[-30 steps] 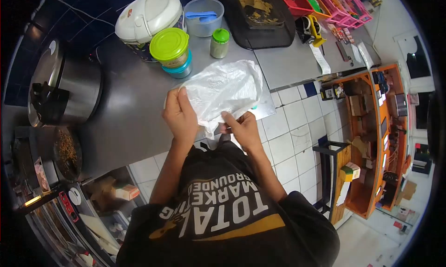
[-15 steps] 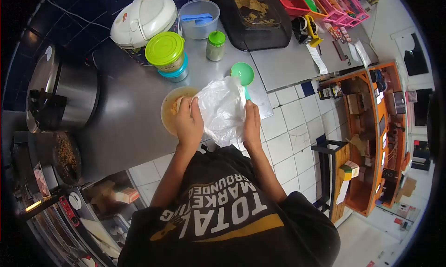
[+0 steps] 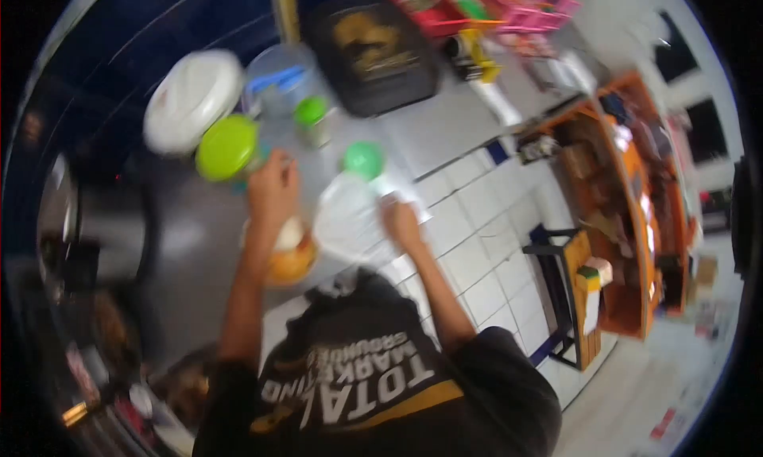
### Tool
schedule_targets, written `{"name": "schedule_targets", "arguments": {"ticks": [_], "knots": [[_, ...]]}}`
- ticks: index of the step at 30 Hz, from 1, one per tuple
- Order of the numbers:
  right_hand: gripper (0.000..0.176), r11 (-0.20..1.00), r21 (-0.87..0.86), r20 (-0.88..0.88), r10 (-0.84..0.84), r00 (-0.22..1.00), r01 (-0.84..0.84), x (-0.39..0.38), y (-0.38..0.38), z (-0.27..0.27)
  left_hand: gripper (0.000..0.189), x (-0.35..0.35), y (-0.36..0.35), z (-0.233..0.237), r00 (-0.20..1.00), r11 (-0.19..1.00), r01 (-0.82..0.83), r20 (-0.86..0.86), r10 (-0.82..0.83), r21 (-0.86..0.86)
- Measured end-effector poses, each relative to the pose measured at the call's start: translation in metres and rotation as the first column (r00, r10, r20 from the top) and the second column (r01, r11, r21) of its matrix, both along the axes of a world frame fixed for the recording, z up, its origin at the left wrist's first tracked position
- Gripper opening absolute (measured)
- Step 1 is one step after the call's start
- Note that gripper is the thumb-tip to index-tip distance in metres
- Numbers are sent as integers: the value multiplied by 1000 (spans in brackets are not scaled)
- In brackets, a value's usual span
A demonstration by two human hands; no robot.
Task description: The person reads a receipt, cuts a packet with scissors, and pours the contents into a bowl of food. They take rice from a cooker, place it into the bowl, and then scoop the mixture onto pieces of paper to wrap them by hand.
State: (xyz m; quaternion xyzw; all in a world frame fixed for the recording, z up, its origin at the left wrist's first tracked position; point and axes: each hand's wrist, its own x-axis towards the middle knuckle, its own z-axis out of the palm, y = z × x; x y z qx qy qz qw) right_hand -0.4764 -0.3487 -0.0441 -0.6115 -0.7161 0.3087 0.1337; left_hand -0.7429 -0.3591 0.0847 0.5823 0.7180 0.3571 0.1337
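My left hand (image 3: 273, 188), smeared by motion, reaches out beside the lime-green lid (image 3: 227, 147) of a tub. Whether its fingers touch the tub, or hold anything, I cannot make out. Under that wrist is a bowl (image 3: 292, 268) with orange-brown contents, partly hidden by the forearm. My right hand (image 3: 403, 224) is closed on the right side of a whitish plastic bag (image 3: 350, 217), which lies low over the counter edge. Just beyond the bag is a green scoop-like cup (image 3: 364, 160). A small jar with a green cap (image 3: 312, 111) stands farther back.
A white rice cooker (image 3: 195, 99) and a clear tub (image 3: 282, 77) with a blue utensil stand behind. A black tray (image 3: 373, 56) and colored baskets (image 3: 485, 8) line the far counter. To the left is a large pot (image 3: 103, 211); to the right, an orange shelf (image 3: 628, 218).
My left hand has let go of the bag and moved away toward the lime-lidded tub. The bag has sunk flatter in my right hand. The whole view has shifted and blurred.
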Motion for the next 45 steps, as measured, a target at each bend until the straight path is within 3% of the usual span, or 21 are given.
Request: {"name": "schedule_targets", "arguments": {"ticks": [1,2,3,4,5,7,9,17,20,24,27,29,33,35,36,38,40,41,43,44,45], "knots": [[31,989,-137,-104,-72,992,57,-3,2,-46,27,-2,23,-3,995,996,85,-49,-83,40],[29,998,4,-117,70,991,-70,-5,-6,-46,47,-8,46,-27,948,950,219,-278,-153,224],[24,992,-22,-13,124,992,-125,-15,-3,-39,69,-15,70,-48,905,951,259,-387,-178,168],[21,988,74,165,120,979,-134,-31,9,-47,84,-4,98,-34,903,982,169,-388,-187,-79],[23,977,175,36,113,993,-117,-33,9,-36,89,-9,116,-51,888,974,203,-402,-225,-96],[25,976,214,-17,48,999,-44,-39,28,-34,83,1,137,-49,936,967,217,-252,-245,-132],[23,980,194,5,-44,999,43,-47,30,-33,78,-3,136,-48,939,971,223,-248,-238,-86],[27,987,109,-60,-111,992,117,-65,52,-45,60,-5,113,-37,919,954,296,-260,-297,-44],[30,994,-3,-77,-107,991,107,-78,51,-37,56,2,83,-18,922,941,318,-267,-279,118],[37,978,-63,-126,-204,971,197,-90,52,-29,56,12,55,21,917,939,343,-231,-326,35],[41,974,-105,-124,-211,969,199,-95,53,-34,57,22,46,20,903,926,377,-210,-376,-40],[40,988,-87,-117,-135,984,125,-83,46,-18,57,28,46,5,899,917,386,-184,-398,-98],[35,983,30,-75,-181,981,183,-39,38,14,63,25,55,-34,909,933,324,-221,-353,-159],[32,841,455,-20,-320,947,293,-20,36,1,65,22,53,-42,914,931,323,-201,-353,-167],[35,889,406,107,-278,954,214,-14,45,-23,66,24,52,-40,916,938,320,-209,-343,-135],[27,902,398,58,-206,977,167,-9,51,-42,67,27,44,-32,919,944,304,-220,-326,-127],[22,894,433,45,-144,989,110,-7,50,-36,63,32,33,-23,900,938,338,-318,-298,76],[22,890,426,-1,-178,984,161,-7,49,-39,63,36,29,-20,905,947,319,-313,-289,47],[26,914,288,-49,-283,958,285,0,45,-54,56,38,8,-18,969,953,239,13,-246,188],[29,909,253,-123,-309,943,330,0,25,-24,50,38,-10,-24,951,977,195,228,-210,89],[32,912,215,-223,-302,927,349,-4,1,25,45,46,-31,-23,955,988,147,269,-129,-48]]}}
